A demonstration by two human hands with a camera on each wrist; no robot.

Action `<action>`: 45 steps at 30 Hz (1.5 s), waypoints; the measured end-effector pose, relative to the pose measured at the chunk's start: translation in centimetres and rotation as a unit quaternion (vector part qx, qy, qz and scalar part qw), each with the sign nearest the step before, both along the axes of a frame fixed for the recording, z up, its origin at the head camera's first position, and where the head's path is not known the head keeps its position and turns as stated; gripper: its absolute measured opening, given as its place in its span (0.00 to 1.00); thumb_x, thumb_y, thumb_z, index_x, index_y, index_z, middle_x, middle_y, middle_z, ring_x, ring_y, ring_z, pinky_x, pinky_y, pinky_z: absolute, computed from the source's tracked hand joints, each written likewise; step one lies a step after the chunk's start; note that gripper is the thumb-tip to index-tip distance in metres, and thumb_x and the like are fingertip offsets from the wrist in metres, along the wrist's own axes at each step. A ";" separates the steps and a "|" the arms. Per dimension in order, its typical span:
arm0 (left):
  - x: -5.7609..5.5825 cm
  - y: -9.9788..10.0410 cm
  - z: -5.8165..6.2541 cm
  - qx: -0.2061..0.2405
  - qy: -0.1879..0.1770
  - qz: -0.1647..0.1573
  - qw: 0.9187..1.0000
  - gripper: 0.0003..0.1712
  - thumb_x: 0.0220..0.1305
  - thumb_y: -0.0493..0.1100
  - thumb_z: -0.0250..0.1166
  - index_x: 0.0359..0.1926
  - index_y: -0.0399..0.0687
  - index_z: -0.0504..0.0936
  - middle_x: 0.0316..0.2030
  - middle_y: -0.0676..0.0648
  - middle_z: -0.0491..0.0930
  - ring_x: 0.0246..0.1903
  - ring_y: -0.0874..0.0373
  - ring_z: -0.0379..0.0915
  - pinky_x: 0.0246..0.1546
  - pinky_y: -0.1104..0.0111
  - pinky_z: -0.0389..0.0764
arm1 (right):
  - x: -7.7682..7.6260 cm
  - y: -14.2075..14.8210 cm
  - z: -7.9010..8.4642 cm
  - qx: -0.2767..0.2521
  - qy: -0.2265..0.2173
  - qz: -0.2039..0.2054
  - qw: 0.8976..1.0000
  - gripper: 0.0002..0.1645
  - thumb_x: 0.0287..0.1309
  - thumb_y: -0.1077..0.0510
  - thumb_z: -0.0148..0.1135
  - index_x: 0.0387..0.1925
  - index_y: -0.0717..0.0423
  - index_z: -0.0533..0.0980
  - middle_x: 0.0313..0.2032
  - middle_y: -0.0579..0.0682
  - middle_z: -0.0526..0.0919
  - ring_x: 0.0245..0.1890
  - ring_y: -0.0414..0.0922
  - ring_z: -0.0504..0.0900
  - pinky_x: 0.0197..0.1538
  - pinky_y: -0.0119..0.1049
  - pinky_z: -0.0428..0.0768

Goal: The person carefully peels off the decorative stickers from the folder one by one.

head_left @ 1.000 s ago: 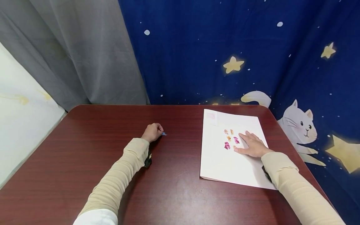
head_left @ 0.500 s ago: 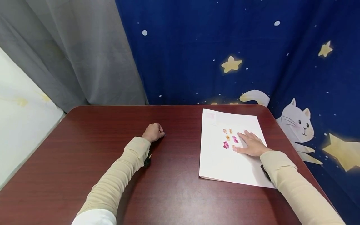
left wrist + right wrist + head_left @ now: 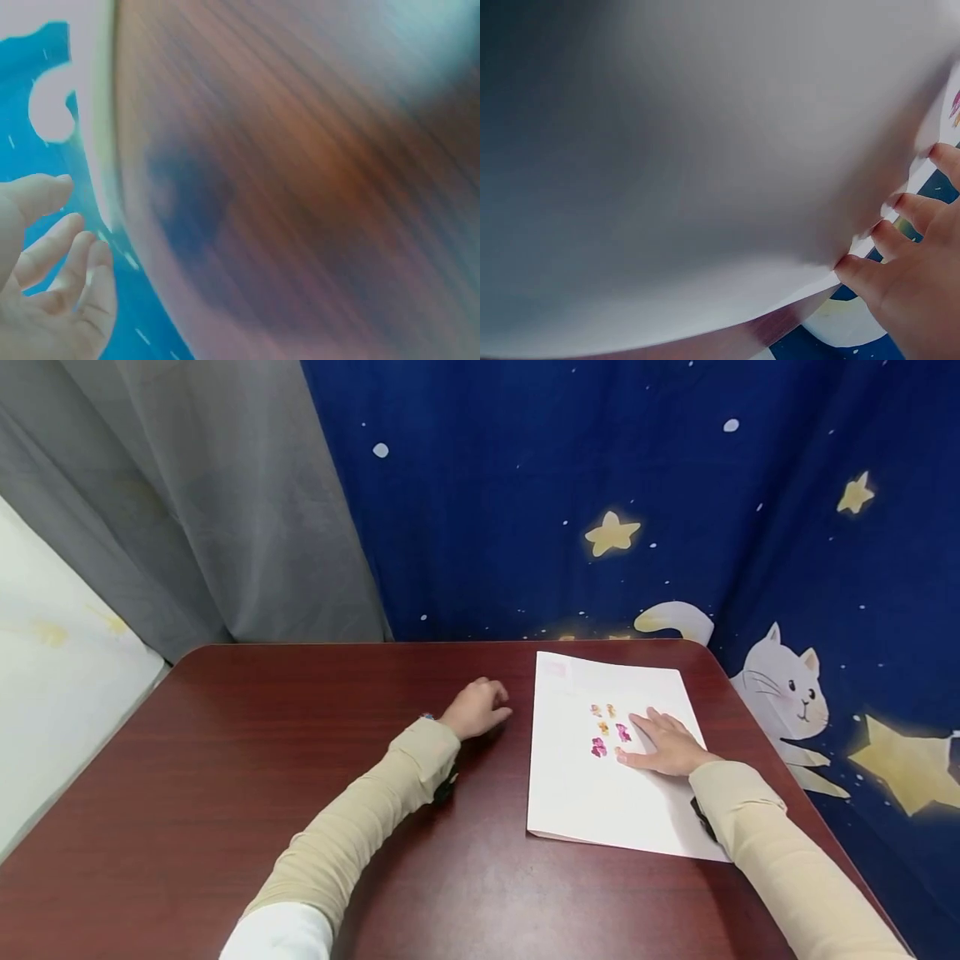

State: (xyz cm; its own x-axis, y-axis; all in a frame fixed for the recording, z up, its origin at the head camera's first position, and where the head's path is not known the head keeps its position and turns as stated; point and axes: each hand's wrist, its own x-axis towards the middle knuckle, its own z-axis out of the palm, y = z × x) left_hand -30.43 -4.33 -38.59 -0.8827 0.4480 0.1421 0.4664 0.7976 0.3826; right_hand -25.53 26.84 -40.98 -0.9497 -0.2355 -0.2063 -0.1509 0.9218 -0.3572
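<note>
My left hand [image 3: 477, 708] hovers over or touches the table left of the white sheet [image 3: 592, 802], fingers loosely bent. In the left wrist view nothing shows between the fingers of that hand [image 3: 60, 289]. A small blue piece [image 3: 427, 716] shows behind my left wrist, partly hidden by the sleeve. My right hand [image 3: 666, 746] lies with spread fingers on the sheet, its fingertips [image 3: 847, 266] touching the paper in the right wrist view. Several small pink and orange flower-like pieces [image 3: 598, 747] sit on the sheet beside my right thumb.
The dark red-brown table [image 3: 247, 752] spreads out left and in front of the sheet. Behind it hang a grey curtain [image 3: 247, 527] and a blue curtain [image 3: 487, 502] with stars and a cat. A pale pink square [image 3: 556, 670] is at the sheet's far left corner.
My left hand has let go of the small blue piece and moved right toward the sheet; the piece stays on the table. My right hand stays on the paper. The view has shifted slightly.
</note>
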 end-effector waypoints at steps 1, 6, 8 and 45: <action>0.2 1.1 0.2 0.006 0.003 -0.010 1.000 0.11 0.54 0.42 0.63 0.37 0.39 0.77 0.30 0.45 0.73 0.31 0.55 0.70 0.34 0.68 0.71 | 0.0 0.0 0.0 0.001 -0.001 -0.001 1.000 0.55 0.45 0.32 0.56 0.64 0.63 0.51 0.63 0.70 0.43 0.61 0.66 0.40 0.57 0.63 0.44; 1.1 6.0 0.8 0.007 -0.007 -0.062 0.998 0.12 0.55 0.43 0.62 0.39 0.41 0.79 0.32 0.45 0.75 0.33 0.58 0.71 0.33 0.73 0.71 | -0.1 0.1 0.0 0.000 -0.006 -0.004 1.000 0.55 0.45 0.31 0.55 0.64 0.62 0.50 0.63 0.69 0.43 0.62 0.65 0.40 0.57 0.62 0.43; 1.4 7.6 0.9 -0.007 -0.022 -0.083 0.996 0.13 0.56 0.43 0.62 0.41 0.41 0.79 0.34 0.46 0.77 0.35 0.59 0.72 0.35 0.75 0.71 | -0.1 0.1 0.0 0.000 -0.010 -0.006 1.000 0.55 0.45 0.31 0.55 0.65 0.62 0.50 0.64 0.69 0.43 0.62 0.65 0.39 0.57 0.62 0.43; -4.2 14.9 -8.7 -0.037 -0.031 -0.087 0.995 0.05 0.44 0.41 0.70 0.22 0.54 0.81 0.26 0.58 0.78 0.34 0.63 0.73 0.38 0.76 0.69 | 0.2 0.0 -0.2 -0.034 0.001 -0.005 0.999 0.58 0.40 0.27 0.55 0.64 0.61 0.52 0.63 0.69 0.44 0.62 0.65 0.38 0.58 0.62 0.39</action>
